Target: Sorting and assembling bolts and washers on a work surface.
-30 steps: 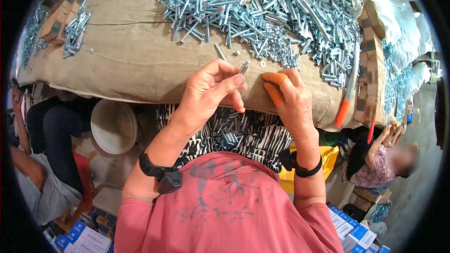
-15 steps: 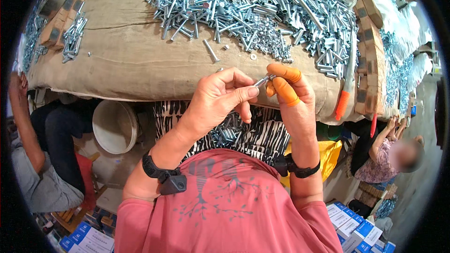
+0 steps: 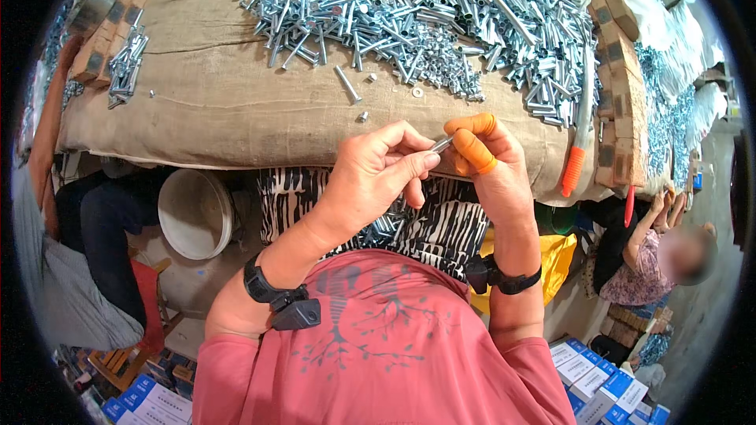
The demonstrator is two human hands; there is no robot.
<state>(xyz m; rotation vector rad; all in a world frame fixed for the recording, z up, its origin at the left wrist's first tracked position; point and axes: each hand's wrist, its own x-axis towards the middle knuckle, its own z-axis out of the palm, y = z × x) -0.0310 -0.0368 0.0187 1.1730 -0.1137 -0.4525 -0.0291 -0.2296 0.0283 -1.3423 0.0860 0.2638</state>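
Observation:
Between my two hands, just over the near edge of the cloth-covered bench, is a short shiny metal bolt [image 3: 442, 144]. My left hand [image 3: 374, 177] pinches one end between thumb and forefinger. The thumb and forefinger of my right hand [image 3: 500, 181], both in orange finger covers, close round the other end and partly hide it. Whether a sleeve or nut sits on it, I cannot tell. Beyond my hands a loose bolt [image 3: 347, 84], a hex nut [image 3: 363, 116] and a washer [image 3: 418, 92] lie on the cloth [image 3: 213, 102]. More metal pieces [image 3: 382, 230] rest in my lap.
Heaped bolts [image 3: 315, 12], small nuts [image 3: 441, 67] and metal sleeves [image 3: 543, 63] cover the bench's far side. Bricks [image 3: 622, 102] edge it. A tool with an orange grip [image 3: 573, 169] lies right. A white bucket [image 3: 193, 212] stands lower left. Other people sit on both sides.
My right fingers have drawn in tighter over the bolt's end, while my left hand keeps its pinch. The person at the left has swung an arm forward along the bench. The view has shifted slightly.

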